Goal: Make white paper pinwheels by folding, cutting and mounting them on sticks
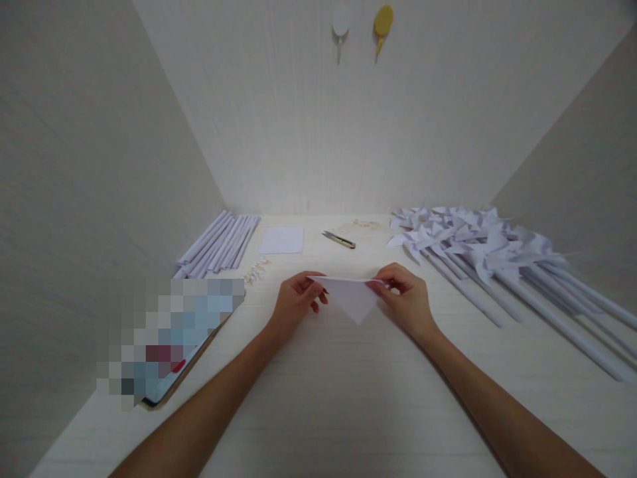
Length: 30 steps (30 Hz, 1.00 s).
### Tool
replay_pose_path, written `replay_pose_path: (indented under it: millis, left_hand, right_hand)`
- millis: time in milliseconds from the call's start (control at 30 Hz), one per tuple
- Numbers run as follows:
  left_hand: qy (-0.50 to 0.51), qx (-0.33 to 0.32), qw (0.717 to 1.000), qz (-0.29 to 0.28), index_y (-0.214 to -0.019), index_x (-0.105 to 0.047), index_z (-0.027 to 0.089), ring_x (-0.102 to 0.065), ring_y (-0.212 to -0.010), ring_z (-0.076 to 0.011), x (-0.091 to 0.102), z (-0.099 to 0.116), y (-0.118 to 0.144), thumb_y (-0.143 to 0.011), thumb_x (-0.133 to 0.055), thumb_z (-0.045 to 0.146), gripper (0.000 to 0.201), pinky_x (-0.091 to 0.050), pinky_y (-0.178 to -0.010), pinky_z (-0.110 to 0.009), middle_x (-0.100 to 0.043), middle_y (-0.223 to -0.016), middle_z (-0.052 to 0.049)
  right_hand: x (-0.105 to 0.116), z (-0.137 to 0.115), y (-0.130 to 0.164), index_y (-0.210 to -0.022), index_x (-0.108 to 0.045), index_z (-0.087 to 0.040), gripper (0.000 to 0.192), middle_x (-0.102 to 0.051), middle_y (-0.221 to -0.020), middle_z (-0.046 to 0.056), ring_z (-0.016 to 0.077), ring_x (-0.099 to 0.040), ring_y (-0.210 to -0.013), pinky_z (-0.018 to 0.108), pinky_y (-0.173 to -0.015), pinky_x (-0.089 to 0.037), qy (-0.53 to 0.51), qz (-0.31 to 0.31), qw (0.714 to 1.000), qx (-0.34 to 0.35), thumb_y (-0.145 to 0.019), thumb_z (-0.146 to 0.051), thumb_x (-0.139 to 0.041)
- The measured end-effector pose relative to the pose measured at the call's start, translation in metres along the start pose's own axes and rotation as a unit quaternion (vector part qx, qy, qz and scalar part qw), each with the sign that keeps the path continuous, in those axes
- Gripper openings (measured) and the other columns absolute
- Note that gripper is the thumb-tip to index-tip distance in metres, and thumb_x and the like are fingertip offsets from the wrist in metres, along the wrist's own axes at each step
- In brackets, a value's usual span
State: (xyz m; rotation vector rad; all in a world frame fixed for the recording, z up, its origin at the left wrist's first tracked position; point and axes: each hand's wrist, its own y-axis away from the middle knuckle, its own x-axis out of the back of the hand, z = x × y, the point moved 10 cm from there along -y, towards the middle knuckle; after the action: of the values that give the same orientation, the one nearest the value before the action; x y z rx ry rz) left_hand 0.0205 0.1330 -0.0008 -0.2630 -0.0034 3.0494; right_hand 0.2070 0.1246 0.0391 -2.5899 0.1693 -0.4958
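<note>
A white sheet of paper (354, 299), folded into a triangle, is stretched between my two hands with its fold along the top and its point toward me. My left hand (300, 297) pinches the triangle's left corner between thumb and fingers. At the opposite corner, my right hand (404, 296) grips the paper the same way. Beyond the hands lies a pair of thread snips (339, 239). A stack of square white paper (282, 240) rests at the back, left of the snips.
Rolled white paper sticks (219, 245) are piled at the back left. Several white paper pinwheels (478, 242) on sticks cover the right side. A phone (189, 352), partly pixelated, lies at the left. Small pale pieces (257, 270) are scattered near it. Two hooks (383, 21) hang on the back wall.
</note>
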Motion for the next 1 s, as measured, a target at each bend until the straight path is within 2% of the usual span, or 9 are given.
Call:
replay_pose_path:
  millis: [167,333,433,567,767,1000]
  left_hand:
    - [0.016,0.023,0.999,0.044,-0.074,-0.059,0.014,-0.056,-0.06,-0.0109,0.01,-0.007,-0.001,-0.052,-0.069,0.023,0.026,-0.044,-0.048,-0.019,-0.063,-0.066,-0.001]
    - [0.065,0.02,0.996,0.063,-0.071,-0.062,0.014,-0.058,-0.067,-0.0119,0.016,-0.01,-0.003,-0.057,-0.066,0.021,0.016,-0.046,-0.062,-0.023,-0.067,-0.076,-0.003]
    - [0.076,0.03,0.994,0.068,-0.067,-0.062,0.014,-0.058,-0.065,-0.0117,0.016,-0.011,-0.003,-0.056,-0.066,0.022,0.014,-0.046,-0.062,-0.024,-0.067,-0.074,-0.004]
    - [0.072,0.053,0.995,0.041,-0.066,-0.062,0.013,-0.057,-0.06,-0.0124,0.009,-0.015,-0.002,-0.052,-0.071,0.025,0.02,-0.046,-0.062,-0.027,-0.067,-0.068,-0.003]
    - [0.051,0.11,0.993,-0.004,-0.064,-0.063,0.011,-0.054,-0.052,-0.0125,-0.001,-0.03,0.001,-0.051,-0.071,0.043,0.036,-0.044,-0.054,-0.026,-0.064,-0.058,-0.004]
    - [0.148,0.151,0.977,0.026,-0.059,-0.058,0.011,-0.055,-0.053,-0.0129,0.0,-0.034,0.003,-0.052,-0.071,0.042,0.035,-0.044,-0.053,-0.025,-0.062,-0.057,-0.005]
  right_hand:
    - [-0.013,-0.009,0.006,-0.062,-0.055,-0.019,0.011,-0.053,-0.062,0.001,0.0107,-0.046,-0.052,0.024,-0.047,-0.037,0.055,-0.047,0.997,0.031,-0.071,-0.025,-0.058]
    - [-0.029,-0.013,0.011,-0.068,-0.058,-0.017,0.009,-0.055,-0.063,0.002,0.011,-0.047,-0.053,0.023,-0.049,-0.036,0.077,-0.105,0.991,0.031,-0.073,-0.022,-0.053]
    - [-0.044,-0.009,0.016,-0.073,-0.06,-0.016,0.016,-0.055,-0.061,0.001,0.0111,-0.046,-0.052,0.023,-0.048,-0.035,0.063,-0.163,0.985,-0.007,-0.077,-0.026,-0.048]
    - [-0.061,0.001,0.026,-0.062,-0.055,-0.015,0.033,-0.048,-0.053,0.0,0.0108,-0.04,-0.05,0.022,-0.044,-0.031,-0.001,-0.233,0.969,-0.083,-0.08,-0.039,-0.042]
    - [-0.07,0.015,0.033,-0.064,-0.057,-0.013,0.034,-0.053,-0.056,0.001,0.0109,-0.043,-0.05,0.022,-0.043,-0.033,-0.112,-0.252,0.944,-0.182,-0.073,-0.046,-0.051]
    - [-0.074,0.021,0.035,-0.06,-0.059,-0.013,0.031,-0.054,-0.053,-0.001,0.0094,-0.044,-0.047,0.021,-0.044,-0.031,-0.185,-0.267,0.915,-0.24,-0.062,-0.043,-0.063]
